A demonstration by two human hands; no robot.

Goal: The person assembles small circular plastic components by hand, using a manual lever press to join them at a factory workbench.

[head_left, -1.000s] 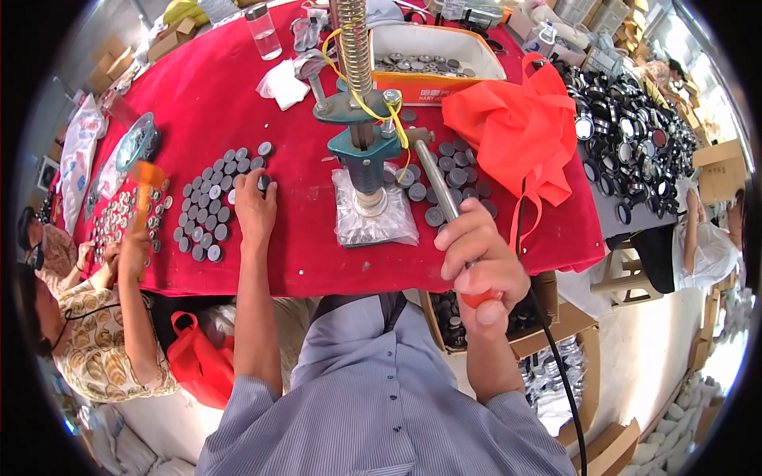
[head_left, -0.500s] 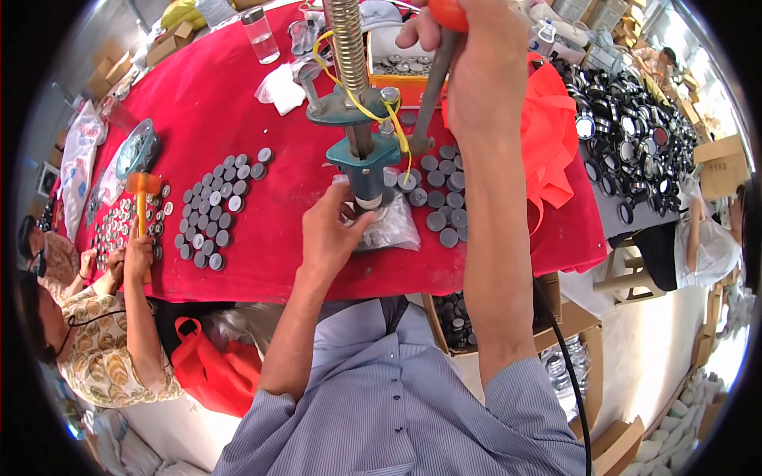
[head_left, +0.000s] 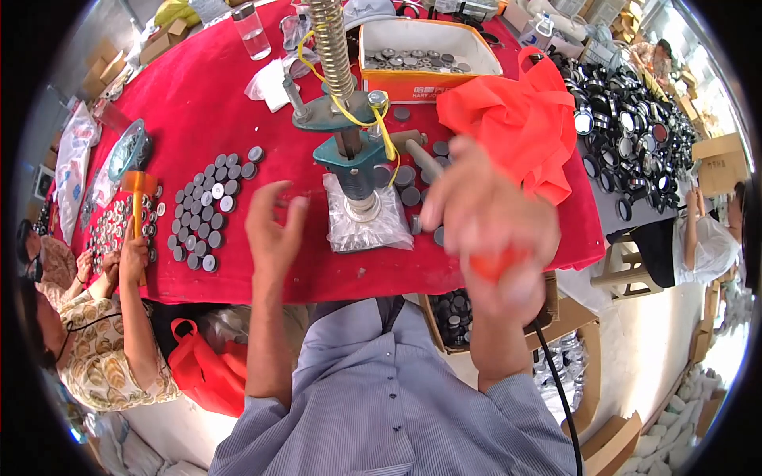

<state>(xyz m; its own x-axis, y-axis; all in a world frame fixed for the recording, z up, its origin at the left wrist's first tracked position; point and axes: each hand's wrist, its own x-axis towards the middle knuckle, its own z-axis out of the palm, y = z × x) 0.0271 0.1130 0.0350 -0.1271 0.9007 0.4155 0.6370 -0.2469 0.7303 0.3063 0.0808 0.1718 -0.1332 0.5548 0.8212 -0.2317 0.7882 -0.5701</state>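
In front of me stands a green hand press (head_left: 352, 157) with a tall coil spring (head_left: 331, 55) and yellow cord. Its ram is down on a round piece at the base, which is wrapped in clear plastic (head_left: 381, 232). My right hand (head_left: 496, 226), smeared by motion, grips the red knob of the press lever (head_left: 427, 163), pulled toward me. My left hand (head_left: 274, 232) hovers left of the base, fingers apart, with nothing visible in it. Grey round caps (head_left: 208, 206) lie in a group to its left. More grey caps (head_left: 406, 176) lie right of the press.
An orange-and-white box (head_left: 413, 91) of round parts and a red bag (head_left: 508, 111) lie beyond. Black round parts (head_left: 635, 135) pile up at right. At left a co-worker's hand (head_left: 133, 254) holds an orange mallet (head_left: 140, 190). Below the table edge sits a carton (head_left: 552, 297).
My right hand has swung the lever down and toward me. The ram has dropped. My left hand has moved left, away from the press base, and its fingers have spread.
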